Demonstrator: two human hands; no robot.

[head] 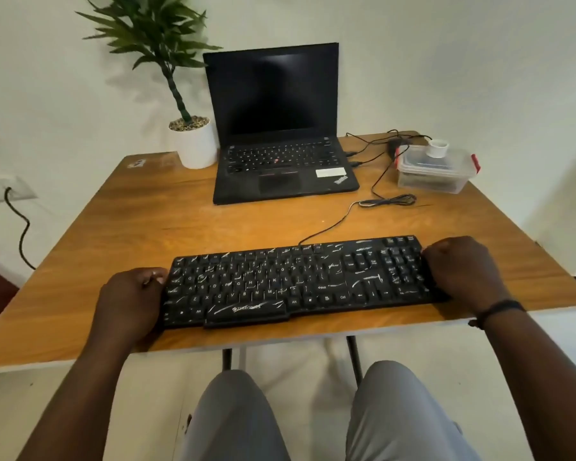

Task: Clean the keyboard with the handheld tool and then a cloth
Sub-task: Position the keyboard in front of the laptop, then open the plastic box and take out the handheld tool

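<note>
A black wired keyboard (296, 281) lies near the front edge of the wooden table (140, 224), its keys streaked with white marks. My left hand (130, 297) grips the keyboard's left end, fingers curled at its edge. My right hand (463, 267) grips the right end over the number pad. No handheld tool or cloth shows in the open. A clear plastic box (436, 171) with red clips stands at the back right with dark items inside that I cannot make out.
An open black laptop (280, 154) with a dark screen sits at the back centre. A potted plant (195, 141) stands to its left. A small white cup (438, 148) rests on the box lid. Cables (386, 201) run between laptop and keyboard.
</note>
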